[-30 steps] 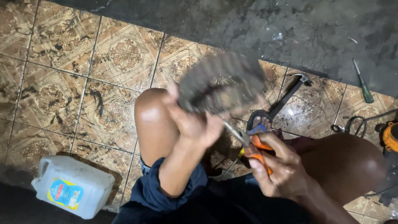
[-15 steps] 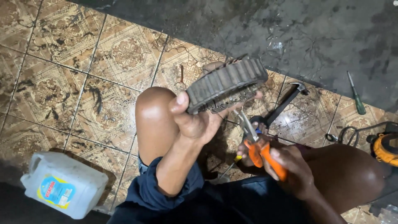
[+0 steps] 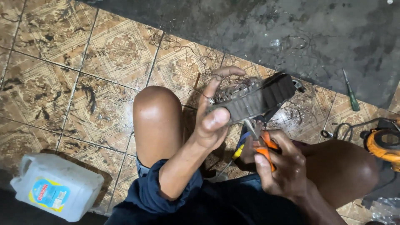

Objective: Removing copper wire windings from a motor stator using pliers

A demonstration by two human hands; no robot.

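The dark ribbed motor stator [image 3: 254, 98], with its tangle of copper windings on the upper side, sits above my knees, gripped in my left hand [image 3: 212, 112] with the thumb pressed to its near edge and the fingers curled over the top. My right hand [image 3: 281, 166] is closed round the orange-handled pliers [image 3: 258, 141], whose tips touch the stator's underside. On the patterned floor tiles [image 3: 54, 83] lie a white plastic jug [image 3: 58, 187], a green screwdriver [image 3: 351, 92] and a yellow tool [image 3: 383, 143].
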